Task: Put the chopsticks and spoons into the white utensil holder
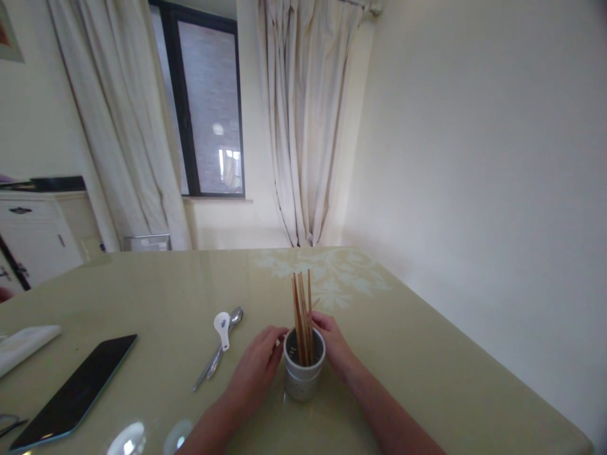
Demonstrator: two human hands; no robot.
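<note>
A grey cylindrical chopstick holder (302,383) stands upright on the table in front of me. Several wooden chopsticks (302,316) rise from it, and one short tip slants off to the right behind them. Against the holder's left rim, my left hand (258,357) is closed with its fingers curled. My right hand (332,341) wraps the far right side of the rim; its fingertips are partly hidden behind the holder and chopsticks. To the left of my left hand lie a white soup spoon (222,327) and metal cutlery (214,363), the white spoon resting across the metal.
A dark-screened tablet (76,392) lies at the left, with a white object (26,344) beyond it. Part of a dark-handled item (12,424) shows at the left edge. The glossy table (427,379) runs beside a white wall (497,158).
</note>
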